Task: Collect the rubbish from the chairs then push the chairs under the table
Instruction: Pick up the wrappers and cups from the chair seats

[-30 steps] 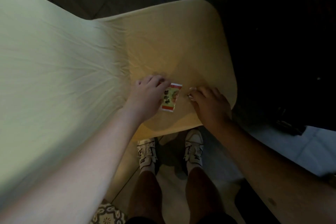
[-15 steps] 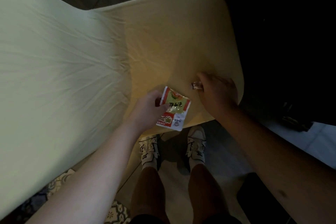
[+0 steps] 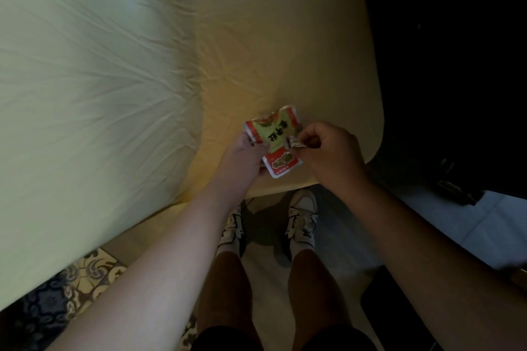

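packet (image 3: pixel 275 141) lifted off chair (image 3: pixel 285 45) | left hand (image 3: pixel 245 159) grips it | right hand (image 3: pixel 328 151) pinches scrap (image 3: pixel 295 144) (touching)

white sneakers (image 3: pixel 302 219) on pale floor | patterned tiles (image 3: pixel 82 279) lower left

Snack packet (image 3: pixel 275 141) now lifted off the chair seat in the left hand (image 3: pixel 242 159), right hand (image 3: pixel 328 151) brought in beside it, pinching a small wrapper scrap (image 3: pixel 295 143) against the packet's edge

Red-green foil snack wrapper (image 3: pixel 273 141) gripped by left hand (image 3: pixel 245 157); right hand (image 3: pixel 328 151), at 3 o'clock, pinching small crumpled scrap (image 3: pixel 295 144); above cream fabric-covered chair seat (image 3: pixel 285 51).
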